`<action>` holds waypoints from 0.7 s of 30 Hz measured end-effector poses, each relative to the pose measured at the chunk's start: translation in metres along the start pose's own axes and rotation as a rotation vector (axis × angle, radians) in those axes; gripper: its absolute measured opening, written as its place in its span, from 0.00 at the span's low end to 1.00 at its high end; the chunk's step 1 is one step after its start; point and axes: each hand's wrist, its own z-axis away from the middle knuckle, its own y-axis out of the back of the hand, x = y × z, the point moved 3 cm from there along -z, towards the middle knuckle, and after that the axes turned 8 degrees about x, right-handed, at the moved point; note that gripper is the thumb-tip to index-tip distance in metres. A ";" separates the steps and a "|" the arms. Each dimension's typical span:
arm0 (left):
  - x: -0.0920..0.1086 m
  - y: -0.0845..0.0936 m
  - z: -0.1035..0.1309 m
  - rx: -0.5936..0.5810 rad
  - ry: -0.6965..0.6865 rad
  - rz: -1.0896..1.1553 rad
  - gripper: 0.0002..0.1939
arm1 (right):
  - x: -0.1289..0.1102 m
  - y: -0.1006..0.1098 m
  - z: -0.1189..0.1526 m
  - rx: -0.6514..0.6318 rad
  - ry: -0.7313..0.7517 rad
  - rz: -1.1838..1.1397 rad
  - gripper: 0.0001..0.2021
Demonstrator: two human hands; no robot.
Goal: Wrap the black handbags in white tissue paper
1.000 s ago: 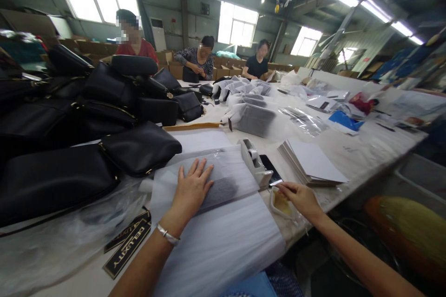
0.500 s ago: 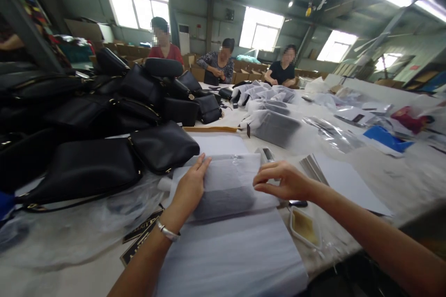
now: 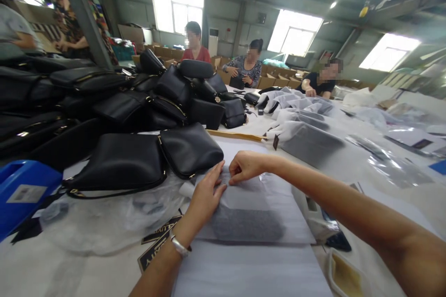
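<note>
While the head view looks down on the near side of the worktop (image 3: 101, 274), the packet (image 3: 251, 222) lies flat near the middle of that side, on sheets of white paper (image 3: 251, 269) that run down out of view. Its wrapping is thin, white and half see-through, lightly creased, with a small shiny patch near its far edge. A dark shape shows through as grey, deepest in a band with rounded corners towards the near edge, while the paper reaches paler and wider to the right. The left hand (image 3: 206, 195) rests on the packet's far left corner, fingers stretched out and together, gripping nothing. The right hand (image 3: 245, 167) is over the far edge, close to the left fingertips, its fingers curled in; whether they pinch the paper or tape, I cannot tell. A black bag (image 3: 191, 148) lies just beyond the left hand. Right of the packet are a tape dispenser (image 3: 315, 216), a phone (image 3: 338, 241) and, nearer the worktop's near edge, a dish (image 3: 344, 274) with something yellowish in it.
</note>
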 end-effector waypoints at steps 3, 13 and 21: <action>0.000 0.000 0.001 0.003 0.011 0.010 0.33 | -0.002 0.004 -0.002 -0.051 -0.017 -0.101 0.12; -0.005 -0.002 0.005 0.043 -0.048 -0.022 0.32 | -0.009 -0.006 0.030 0.111 -0.068 -1.424 0.19; -0.012 -0.004 0.005 0.054 -0.082 0.001 0.30 | -0.090 -0.016 0.059 0.318 0.234 -1.923 0.23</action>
